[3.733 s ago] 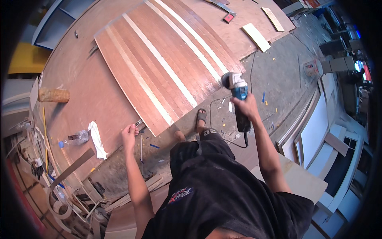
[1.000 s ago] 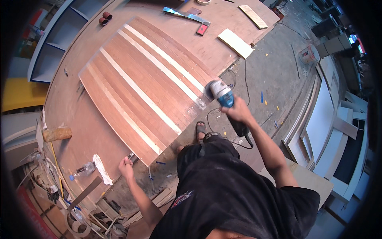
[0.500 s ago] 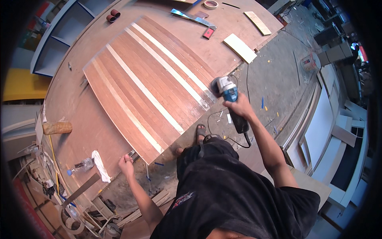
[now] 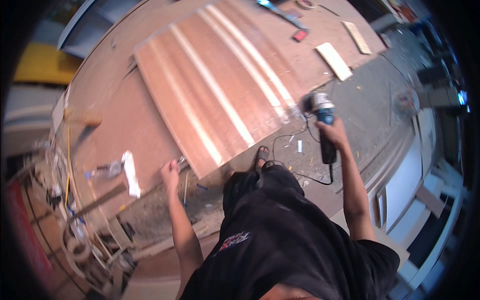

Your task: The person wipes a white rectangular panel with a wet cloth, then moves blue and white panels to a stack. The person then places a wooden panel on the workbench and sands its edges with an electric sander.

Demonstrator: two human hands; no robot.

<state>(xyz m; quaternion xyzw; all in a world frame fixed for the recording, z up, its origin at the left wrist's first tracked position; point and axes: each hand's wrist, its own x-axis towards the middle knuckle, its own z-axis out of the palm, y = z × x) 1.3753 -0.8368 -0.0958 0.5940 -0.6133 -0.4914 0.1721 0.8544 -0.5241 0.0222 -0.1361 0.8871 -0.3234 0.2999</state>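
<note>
My right hand [image 4: 334, 134] is wrapped round an angle grinder [image 4: 326, 117] with a blue body, silver head and black rear grip. The grinder's head is beside the right corner of a striped wood panel [image 4: 220, 85], apparently just off its edge; blur hides the disc. Reddish-brown strips and several pale ones make up the panel, which lies on a large brown worktable [image 4: 115, 120]. Closed fingers of my left hand [image 4: 171, 171] are at the table's near edge, left of the panel's near corner. A small metal piece [image 4: 181, 160] shows at the fingertips, too blurred to name.
A black cord [image 4: 315, 181] loops from the grinder near my sandalled foot [image 4: 261, 154]. On the table are two pale boards [image 4: 334, 61], a metal square [image 4: 282, 16], a clear bottle [image 4: 106, 170] and a white cloth [image 4: 131, 175]. Sheet panels [image 4: 400, 175] lean at the right.
The grinder has moved right, from over the panel's corner to beside it. My left hand stays by the table edge. The whole view has shifted and is more blurred.
</note>
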